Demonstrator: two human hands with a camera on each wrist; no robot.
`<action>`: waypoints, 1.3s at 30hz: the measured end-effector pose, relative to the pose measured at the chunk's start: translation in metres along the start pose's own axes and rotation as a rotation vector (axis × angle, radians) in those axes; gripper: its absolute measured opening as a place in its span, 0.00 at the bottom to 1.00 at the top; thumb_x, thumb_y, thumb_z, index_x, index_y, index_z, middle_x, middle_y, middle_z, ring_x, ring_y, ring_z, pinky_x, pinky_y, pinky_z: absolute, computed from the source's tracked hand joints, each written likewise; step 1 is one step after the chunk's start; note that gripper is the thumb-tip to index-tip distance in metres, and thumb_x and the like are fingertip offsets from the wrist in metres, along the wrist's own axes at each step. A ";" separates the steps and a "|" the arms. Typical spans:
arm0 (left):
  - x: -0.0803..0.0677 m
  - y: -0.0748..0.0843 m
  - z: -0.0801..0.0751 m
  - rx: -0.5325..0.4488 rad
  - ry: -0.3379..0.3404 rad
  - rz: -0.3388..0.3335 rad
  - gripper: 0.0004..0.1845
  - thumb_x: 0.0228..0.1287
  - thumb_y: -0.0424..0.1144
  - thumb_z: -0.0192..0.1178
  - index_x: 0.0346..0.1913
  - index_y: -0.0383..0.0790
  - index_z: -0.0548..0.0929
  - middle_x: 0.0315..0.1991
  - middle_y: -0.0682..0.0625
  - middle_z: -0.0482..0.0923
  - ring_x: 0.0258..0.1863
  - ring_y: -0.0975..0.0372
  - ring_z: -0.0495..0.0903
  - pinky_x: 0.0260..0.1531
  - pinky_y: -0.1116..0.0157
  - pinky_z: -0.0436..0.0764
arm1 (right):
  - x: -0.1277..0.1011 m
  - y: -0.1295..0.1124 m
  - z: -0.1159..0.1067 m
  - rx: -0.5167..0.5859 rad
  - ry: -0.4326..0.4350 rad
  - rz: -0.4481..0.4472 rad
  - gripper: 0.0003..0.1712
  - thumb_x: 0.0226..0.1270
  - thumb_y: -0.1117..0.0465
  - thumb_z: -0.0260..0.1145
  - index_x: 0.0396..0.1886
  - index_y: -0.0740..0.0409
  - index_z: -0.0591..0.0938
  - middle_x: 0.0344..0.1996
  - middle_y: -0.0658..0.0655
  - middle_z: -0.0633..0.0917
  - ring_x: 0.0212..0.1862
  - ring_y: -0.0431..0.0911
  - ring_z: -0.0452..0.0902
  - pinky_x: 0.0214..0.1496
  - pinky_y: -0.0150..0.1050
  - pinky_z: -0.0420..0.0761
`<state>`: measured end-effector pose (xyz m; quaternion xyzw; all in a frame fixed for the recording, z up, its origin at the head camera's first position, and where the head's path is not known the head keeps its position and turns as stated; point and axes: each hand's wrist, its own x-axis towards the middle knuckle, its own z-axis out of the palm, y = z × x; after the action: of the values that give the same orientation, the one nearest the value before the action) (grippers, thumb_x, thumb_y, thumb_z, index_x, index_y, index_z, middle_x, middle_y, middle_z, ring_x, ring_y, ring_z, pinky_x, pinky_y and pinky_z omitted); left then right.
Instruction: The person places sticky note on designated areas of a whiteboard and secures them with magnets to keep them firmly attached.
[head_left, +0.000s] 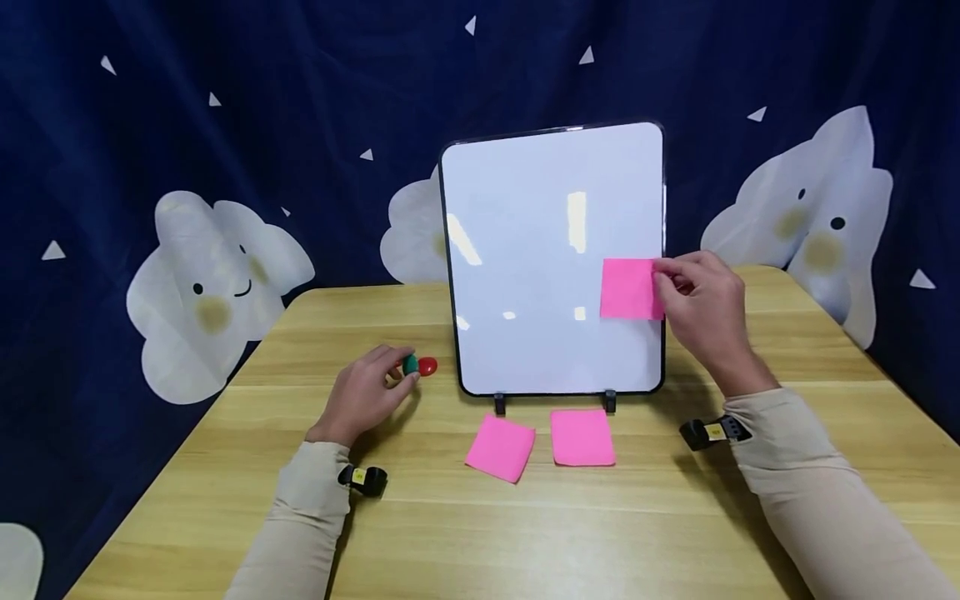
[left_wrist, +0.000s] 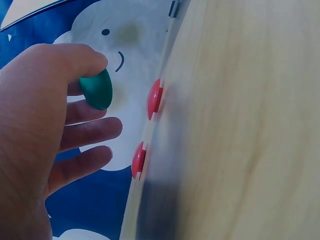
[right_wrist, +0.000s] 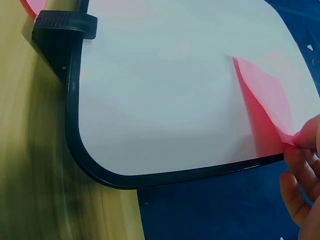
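**Note at the board, magnet in hand**

Your right hand [head_left: 701, 304] pinched the right edge of a pink sticky note [head_left: 630, 288] lying against the whiteboard [head_left: 540, 250], near the board's right rim. Your left hand [head_left: 367, 396] rested on the table [head_left: 675, 517], its grip closed on a green magnet [left_wrist: 97, 89] between thumb and fingertip. Two red magnets [left_wrist: 154, 98] lay just beyond those fingers. Two more pink notes [head_left: 542, 442] lay on the table between your hands.
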<state>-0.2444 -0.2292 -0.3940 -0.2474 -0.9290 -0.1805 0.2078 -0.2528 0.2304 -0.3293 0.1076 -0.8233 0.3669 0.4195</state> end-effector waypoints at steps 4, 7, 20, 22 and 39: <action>-0.001 0.000 -0.001 0.000 -0.008 -0.007 0.20 0.65 0.45 0.66 0.56 0.39 0.84 0.40 0.51 0.83 0.32 0.62 0.83 0.30 0.61 0.82 | 0.000 -0.001 0.000 -0.008 -0.025 -0.027 0.12 0.65 0.72 0.65 0.47 0.70 0.87 0.37 0.63 0.80 0.36 0.50 0.77 0.38 0.22 0.70; -0.001 0.000 0.000 0.002 -0.018 -0.011 0.20 0.65 0.45 0.66 0.56 0.39 0.84 0.41 0.51 0.83 0.32 0.62 0.83 0.30 0.60 0.82 | 0.000 0.000 0.001 -0.011 -0.036 -0.045 0.13 0.64 0.73 0.65 0.48 0.71 0.87 0.38 0.65 0.78 0.37 0.53 0.78 0.38 0.21 0.69; -0.001 0.001 0.002 0.013 -0.033 -0.018 0.19 0.65 0.45 0.66 0.55 0.40 0.84 0.40 0.52 0.82 0.32 0.63 0.83 0.30 0.61 0.81 | -0.005 0.001 0.000 0.046 -0.046 0.036 0.15 0.66 0.71 0.67 0.51 0.65 0.87 0.45 0.66 0.76 0.42 0.52 0.78 0.42 0.18 0.71; -0.001 0.001 0.002 0.013 -0.033 -0.018 0.19 0.65 0.45 0.66 0.55 0.40 0.84 0.40 0.52 0.83 0.32 0.63 0.83 0.30 0.61 0.81 | -0.005 0.001 0.000 0.047 -0.055 0.051 0.15 0.67 0.69 0.67 0.52 0.64 0.86 0.45 0.65 0.77 0.41 0.52 0.79 0.41 0.18 0.71; -0.001 0.002 0.002 0.007 -0.031 -0.006 0.19 0.65 0.45 0.66 0.55 0.40 0.84 0.40 0.51 0.83 0.31 0.63 0.82 0.29 0.61 0.81 | -0.004 0.003 -0.002 0.029 -0.092 0.137 0.11 0.70 0.62 0.67 0.43 0.67 0.81 0.37 0.62 0.84 0.40 0.49 0.79 0.37 0.22 0.70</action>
<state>-0.2431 -0.2269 -0.3956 -0.2468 -0.9334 -0.1742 0.1938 -0.2506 0.2335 -0.3336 0.0741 -0.8417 0.4014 0.3534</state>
